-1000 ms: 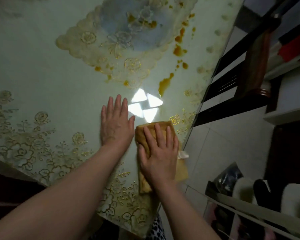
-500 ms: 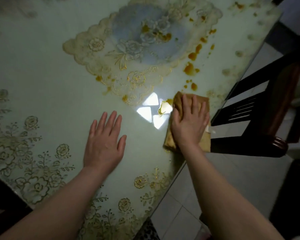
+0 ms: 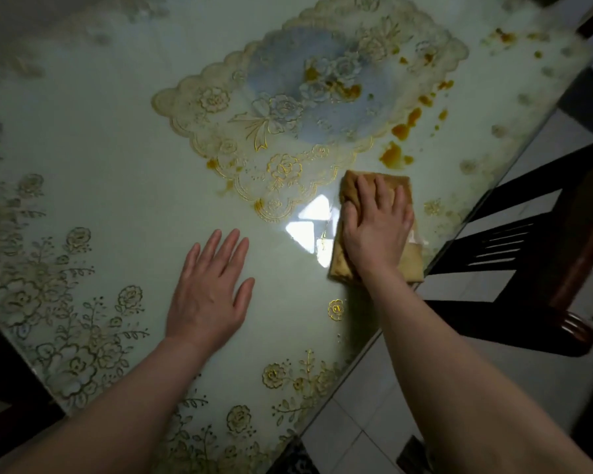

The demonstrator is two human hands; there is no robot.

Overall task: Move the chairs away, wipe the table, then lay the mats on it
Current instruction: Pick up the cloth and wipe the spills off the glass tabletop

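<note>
Plainly the right hand [image 3: 377, 224] is pressing flat on the soft, limp folded cloth [image 3: 406, 258] near the table [image 3: 100, 138] edge, just below what are probably sauce spills [image 3: 391, 155], while the left hand [image 3: 209, 285] is resting spread on the glossy top.

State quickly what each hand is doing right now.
Left hand: open, flat on the table.
Right hand: open, fingers pressing the cloth down.

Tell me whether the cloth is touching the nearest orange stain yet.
Apart. The head view shows a strip of bare table between the cloth and the stain.
</note>
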